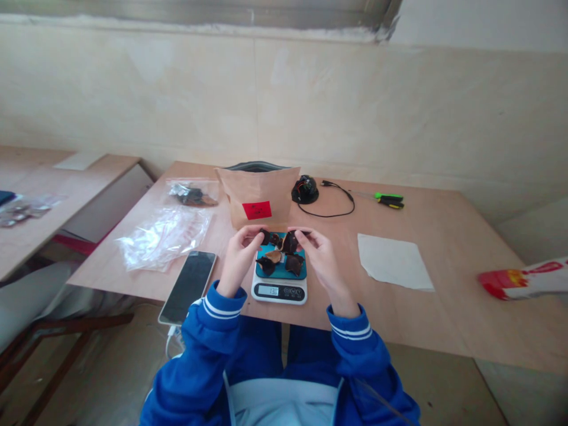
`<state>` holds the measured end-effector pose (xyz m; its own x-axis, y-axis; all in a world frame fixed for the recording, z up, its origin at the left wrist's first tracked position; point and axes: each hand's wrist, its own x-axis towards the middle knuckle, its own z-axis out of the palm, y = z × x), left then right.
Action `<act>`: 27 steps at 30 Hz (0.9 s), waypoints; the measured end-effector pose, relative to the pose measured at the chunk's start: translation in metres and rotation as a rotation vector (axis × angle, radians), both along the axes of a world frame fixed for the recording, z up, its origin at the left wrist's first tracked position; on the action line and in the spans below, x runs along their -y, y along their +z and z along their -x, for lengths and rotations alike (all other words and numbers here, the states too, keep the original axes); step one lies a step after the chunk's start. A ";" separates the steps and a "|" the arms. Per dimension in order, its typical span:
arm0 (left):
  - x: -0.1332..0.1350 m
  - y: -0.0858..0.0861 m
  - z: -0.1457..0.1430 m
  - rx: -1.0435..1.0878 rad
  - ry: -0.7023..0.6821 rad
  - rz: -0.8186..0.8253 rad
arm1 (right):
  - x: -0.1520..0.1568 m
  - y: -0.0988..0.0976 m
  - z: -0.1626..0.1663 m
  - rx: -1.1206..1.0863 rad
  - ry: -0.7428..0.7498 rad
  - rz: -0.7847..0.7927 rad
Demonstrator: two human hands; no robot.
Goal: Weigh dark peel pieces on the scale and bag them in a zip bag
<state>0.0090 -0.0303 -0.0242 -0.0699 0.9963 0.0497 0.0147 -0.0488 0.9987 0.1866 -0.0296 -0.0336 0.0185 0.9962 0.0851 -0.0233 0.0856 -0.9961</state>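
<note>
A small digital scale [279, 294] with a blue-green top stands at the table's front edge, its display reading what looks like 13.0. Dark, curled pieces that look like dried peel [294, 264] lie on it, one with a tan inner side [271, 258]. At the far edge of the platform, my left hand [242, 251] pinches a dark peel piece [265, 237] between thumb and fingers. Opposite it, my right hand [320, 254] is closed on another dark piece [290, 242]. Whether those two pieces rest on the scale is hard to tell.
Behind the scale stands a brown paper bag [235, 192] with a red label. Clear plastic bags [166, 236] and a phone [189, 287] lie left. Rightward are a black device [305, 189] with a cable, screwdrivers [390, 200], a white sheet [394, 261] and a red-white package [523, 279].
</note>
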 end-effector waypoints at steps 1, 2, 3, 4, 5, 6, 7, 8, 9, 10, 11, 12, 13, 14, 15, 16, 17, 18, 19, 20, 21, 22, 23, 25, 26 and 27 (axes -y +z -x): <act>0.000 -0.001 0.004 -0.014 0.055 -0.022 | -0.003 -0.002 0.002 0.015 0.013 0.002; 0.000 -0.002 0.008 -0.025 0.107 -0.035 | -0.007 -0.004 0.005 0.029 0.029 0.007; 0.000 -0.004 0.012 -0.036 0.148 -0.037 | -0.012 -0.007 0.009 0.048 0.050 0.009; 0.000 -0.006 0.017 -0.046 0.179 -0.032 | -0.018 -0.010 0.012 0.075 0.077 0.004; 0.001 -0.008 0.021 -0.057 0.202 -0.021 | -0.024 -0.013 0.017 0.114 0.111 -0.010; 0.003 -0.011 0.024 -0.065 0.220 -0.008 | -0.030 -0.016 0.021 0.171 0.148 -0.035; 0.004 -0.013 0.027 -0.070 0.230 0.005 | -0.036 -0.018 0.026 0.242 0.179 -0.069; 0.006 -0.015 0.029 -0.073 0.237 0.017 | -0.041 -0.021 0.030 0.322 0.205 -0.106; 0.008 -0.018 0.031 -0.073 0.243 0.028 | -0.046 -0.022 0.034 0.408 0.228 -0.139; 0.010 -0.020 0.032 -0.072 0.246 0.038 | -0.050 -0.024 0.038 0.499 0.245 -0.166; 0.011 -0.021 0.032 -0.071 0.245 0.048 | -0.053 -0.025 0.040 0.584 0.257 -0.188; 0.012 -0.023 0.033 -0.071 0.242 0.057 | -0.055 -0.026 0.043 0.654 0.267 -0.203; 0.013 -0.024 0.034 -0.071 0.239 0.066 | -0.057 -0.027 0.044 0.713 0.271 -0.216; 0.014 -0.025 0.034 -0.073 0.237 0.072 | -0.059 -0.028 0.046 0.766 0.269 -0.231; 0.014 -0.025 0.034 -0.075 0.235 0.076 | -0.059 -0.028 0.046 0.809 0.260 -0.244; 0.014 -0.026 0.035 -0.075 0.234 0.078 | -0.060 -0.028 0.046 0.841 0.251 -0.254; 0.015 -0.026 0.035 -0.074 0.233 0.078 | -0.060 -0.028 0.045 0.862 0.246 -0.263; 0.015 -0.026 0.036 -0.071 0.233 0.079 | -0.059 -0.026 0.043 0.877 0.243 -0.273; 0.016 -0.026 0.036 -0.068 0.232 0.081 | -0.058 -0.023 0.041 0.878 0.241 -0.281; 0.016 -0.025 0.036 -0.064 0.232 0.084 | -0.055 -0.019 0.037 0.861 0.235 -0.288; 0.017 -0.024 0.037 -0.063 0.232 0.088 | -0.050 -0.014 0.032 0.832 0.217 -0.293; 0.019 -0.024 0.037 -0.062 0.233 0.093 | -0.044 -0.009 0.025 0.791 0.188 -0.292; 0.020 -0.023 0.037 -0.063 0.233 0.098 | -0.036 -0.005 0.017 0.738 0.157 -0.281; 0.025 -0.021 0.038 -0.062 0.231 0.108 | -0.013 0.002 -0.002 0.597 0.088 -0.225; 0.027 -0.021 0.038 -0.061 0.229 0.114 | 0.001 0.002 -0.013 0.519 0.058 -0.173; 0.030 -0.020 0.038 -0.059 0.228 0.120 | 0.016 0.001 -0.023 0.441 -0.003 -0.121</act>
<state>-0.0289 -0.0602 -0.0444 -0.2937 0.9542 -0.0570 0.0700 0.0810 0.9943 0.2096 -0.0452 -0.0326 -0.0431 0.9785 0.2015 0.4008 0.2017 -0.8937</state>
